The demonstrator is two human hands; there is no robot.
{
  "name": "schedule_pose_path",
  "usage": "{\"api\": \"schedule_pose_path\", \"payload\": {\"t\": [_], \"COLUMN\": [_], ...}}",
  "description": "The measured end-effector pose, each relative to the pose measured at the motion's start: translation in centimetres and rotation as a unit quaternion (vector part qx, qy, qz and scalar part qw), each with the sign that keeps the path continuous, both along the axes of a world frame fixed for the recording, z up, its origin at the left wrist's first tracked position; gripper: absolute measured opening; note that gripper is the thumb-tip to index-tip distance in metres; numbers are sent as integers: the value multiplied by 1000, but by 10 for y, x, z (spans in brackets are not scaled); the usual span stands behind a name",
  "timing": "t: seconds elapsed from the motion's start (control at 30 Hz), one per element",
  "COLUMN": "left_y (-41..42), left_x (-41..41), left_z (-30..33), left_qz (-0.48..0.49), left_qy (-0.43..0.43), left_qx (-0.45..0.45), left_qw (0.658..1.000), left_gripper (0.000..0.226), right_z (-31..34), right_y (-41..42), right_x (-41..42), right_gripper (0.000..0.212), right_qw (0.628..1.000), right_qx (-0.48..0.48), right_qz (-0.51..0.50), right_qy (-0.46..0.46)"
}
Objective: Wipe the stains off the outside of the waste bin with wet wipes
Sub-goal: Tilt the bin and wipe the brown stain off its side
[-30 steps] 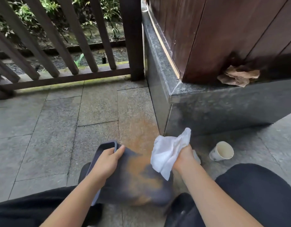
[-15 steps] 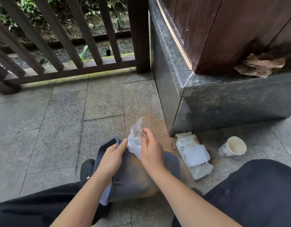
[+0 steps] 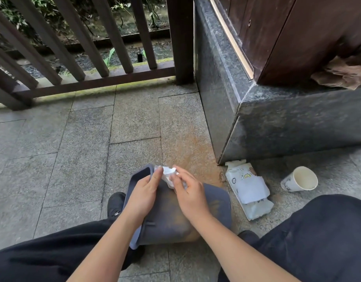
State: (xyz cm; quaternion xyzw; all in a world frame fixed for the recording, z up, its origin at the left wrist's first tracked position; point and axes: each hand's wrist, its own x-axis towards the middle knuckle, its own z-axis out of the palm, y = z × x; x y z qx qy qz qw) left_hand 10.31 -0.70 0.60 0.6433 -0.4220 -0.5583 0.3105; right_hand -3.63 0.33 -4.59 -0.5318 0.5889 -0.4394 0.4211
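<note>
Bin (image 3: 175,216) on its side on paving between the knees, long axis running near to far, open rim pointing away. Left hand (image 3: 144,193) holds the rim, fingertip touching wipe (image 3: 169,176). Right hand (image 3: 188,193) pinches wipe, bunched small since a second ago, when spread wide; likely refolding before scrubbing orange stains. Beyond: pack (image 3: 248,190), cup (image 3: 299,179)
</note>
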Motion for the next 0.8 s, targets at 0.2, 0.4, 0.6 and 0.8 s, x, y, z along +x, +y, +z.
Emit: {"api": "schedule_pose_path", "payload": {"t": [0.2, 0.4, 0.6, 0.8], "left_y": [2, 6, 7, 5], "left_x": [5, 10, 22, 26], "left_z": [1, -4, -8, -7], "left_qz": [-19, -31, 10, 11], "left_qy": [-18, -64, -96, -117], "left_qx": [5, -1, 15, 35], "left_qw": [1000, 997, 995, 992], "left_gripper": [65, 71, 67, 48], "right_z": [3, -5, -17, -40], "right_y": [-2, 5, 10, 9], "right_x": [16, 22, 13, -16], "right_gripper": [33, 47, 52, 59], "right_qw": [999, 968, 945, 938], "right_qx": [2, -25, 75, 144], "right_qz": [30, 116, 131, 92], "right_qy": [40, 223, 289, 301]}}
